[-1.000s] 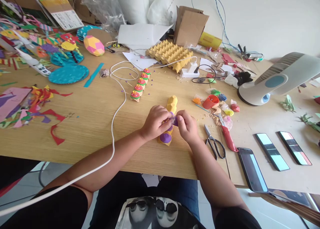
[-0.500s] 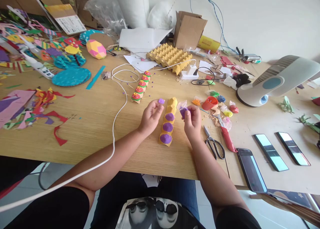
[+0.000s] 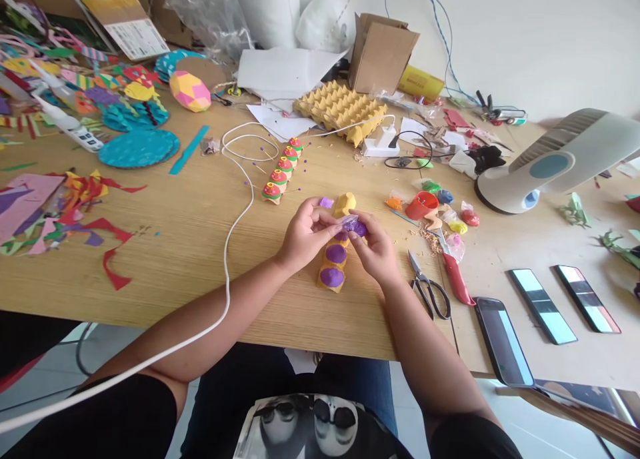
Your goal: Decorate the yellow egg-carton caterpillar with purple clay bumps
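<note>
As my left hand and right hand pinched the bagged purple clay, the egg-carton strip beneath them ran lengthwise away from me.

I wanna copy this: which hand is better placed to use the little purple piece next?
Probably the left hand: the little purple piece shows close to its fingers. The right hand is farther; both hold the bagged purple lump.

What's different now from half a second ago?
The hands have come together over the yellow strip: the left hand moved right, the right hand left, bringing the purple bag. The left hand now pinches the bag too; whether it still holds the purple lump is unclear. The strip and scissors stayed put.
</note>
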Demonstrator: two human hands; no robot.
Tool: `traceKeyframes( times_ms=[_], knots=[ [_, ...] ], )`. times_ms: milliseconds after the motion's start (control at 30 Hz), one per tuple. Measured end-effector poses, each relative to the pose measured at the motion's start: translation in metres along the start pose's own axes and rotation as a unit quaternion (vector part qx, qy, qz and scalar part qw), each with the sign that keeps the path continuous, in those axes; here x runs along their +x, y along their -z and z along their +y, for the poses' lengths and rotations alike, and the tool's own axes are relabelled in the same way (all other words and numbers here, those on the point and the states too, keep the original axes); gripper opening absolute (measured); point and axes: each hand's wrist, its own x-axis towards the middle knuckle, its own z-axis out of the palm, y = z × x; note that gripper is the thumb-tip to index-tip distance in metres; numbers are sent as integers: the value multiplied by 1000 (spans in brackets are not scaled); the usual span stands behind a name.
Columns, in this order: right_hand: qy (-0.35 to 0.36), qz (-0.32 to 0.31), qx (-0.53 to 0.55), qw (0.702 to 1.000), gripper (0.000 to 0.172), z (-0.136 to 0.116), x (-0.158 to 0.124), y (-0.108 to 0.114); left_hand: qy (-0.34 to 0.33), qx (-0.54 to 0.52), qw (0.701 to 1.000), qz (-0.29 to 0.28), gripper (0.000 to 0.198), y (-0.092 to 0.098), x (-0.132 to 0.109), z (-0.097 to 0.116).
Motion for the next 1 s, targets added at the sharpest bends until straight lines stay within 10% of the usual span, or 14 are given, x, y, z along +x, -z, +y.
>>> traceKeyframes(
  times_ms=[633,1000],
  knots=[
    [-110,18,126,986,35,-9,-1,-3,1,45,997,-64,48,1,-3,-2],
    [-41,29,6,999,39,-11,0,-4,-22,79,995,-59,44,-2,-8,5]
  ],
)
